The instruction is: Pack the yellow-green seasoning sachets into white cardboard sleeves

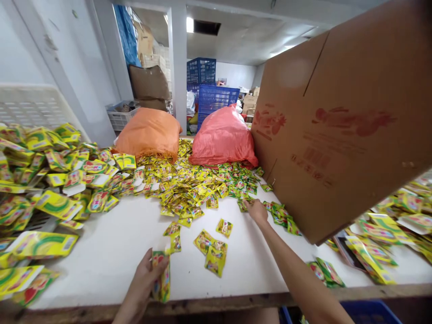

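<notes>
Near the table's front edge, my left hand (145, 279) is closed around a small yellow-green carton (164, 283) with red fruit printed on it; a pale flap shows at its top. My right hand (257, 211) reaches forward over the table, its fingers closed at a small green sachet (241, 205) on the edge of the pile. Between the hands lie several loose yellow sachets (216, 257). Beyond them spreads a big heap of yellow sachets (189, 189), with greener ones toward the right.
Many yellow cartons (57, 204) are piled at the left, and more cartons (374, 247) lie at the right. A large cardboard box (337, 121) leans over the table's right side. An orange sack (150, 130) and a red sack (224, 137) stand behind the heap. Blue crates (218, 98) are stacked farther back.
</notes>
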The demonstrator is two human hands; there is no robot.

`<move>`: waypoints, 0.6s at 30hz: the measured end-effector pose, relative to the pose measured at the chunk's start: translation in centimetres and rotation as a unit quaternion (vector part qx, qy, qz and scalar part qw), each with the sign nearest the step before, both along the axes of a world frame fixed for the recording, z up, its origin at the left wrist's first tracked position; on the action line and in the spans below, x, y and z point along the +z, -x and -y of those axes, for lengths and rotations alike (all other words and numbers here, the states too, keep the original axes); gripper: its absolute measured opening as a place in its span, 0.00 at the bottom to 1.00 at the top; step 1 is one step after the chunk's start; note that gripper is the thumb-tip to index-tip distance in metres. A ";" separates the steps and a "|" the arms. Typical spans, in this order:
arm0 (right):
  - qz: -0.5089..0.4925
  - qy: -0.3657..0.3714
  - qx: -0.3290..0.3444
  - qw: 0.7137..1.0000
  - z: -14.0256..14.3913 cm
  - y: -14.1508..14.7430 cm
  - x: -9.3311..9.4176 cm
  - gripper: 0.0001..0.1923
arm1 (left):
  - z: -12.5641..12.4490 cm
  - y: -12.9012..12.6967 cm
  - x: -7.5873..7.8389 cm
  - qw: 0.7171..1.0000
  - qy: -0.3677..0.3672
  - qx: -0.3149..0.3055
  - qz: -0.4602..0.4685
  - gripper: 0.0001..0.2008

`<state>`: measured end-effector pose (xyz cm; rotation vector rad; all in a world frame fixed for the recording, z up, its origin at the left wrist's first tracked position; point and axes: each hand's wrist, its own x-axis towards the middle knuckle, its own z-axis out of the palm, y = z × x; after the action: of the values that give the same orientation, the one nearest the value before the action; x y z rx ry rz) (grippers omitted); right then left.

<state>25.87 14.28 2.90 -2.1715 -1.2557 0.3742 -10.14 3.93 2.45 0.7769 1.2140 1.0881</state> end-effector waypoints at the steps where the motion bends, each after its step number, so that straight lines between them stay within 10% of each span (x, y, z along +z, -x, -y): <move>1: -0.003 0.020 -0.027 0.999 -0.8 -0.6 -0.5 0.18 | 0.2 -0.4 -0.5 1.000 -0.002 0.001 0.002 0.29; 10: -0.115 0.046 0.013 0.992 -1.7 -0.8 -1.8 0.13 | 0.4 0.2 -2.0 0.998 0.066 -0.001 -0.016 0.21; 18: -0.267 -0.033 0.201 0.942 8.2 7.2 -1.3 0.17 | -0.1 -0.5 -1.3 0.995 0.080 -0.026 0.049 0.19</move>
<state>18.65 6.07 1.60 -1.5828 -1.3492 0.9971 -9.59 4.06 1.12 0.6224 1.1749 0.9633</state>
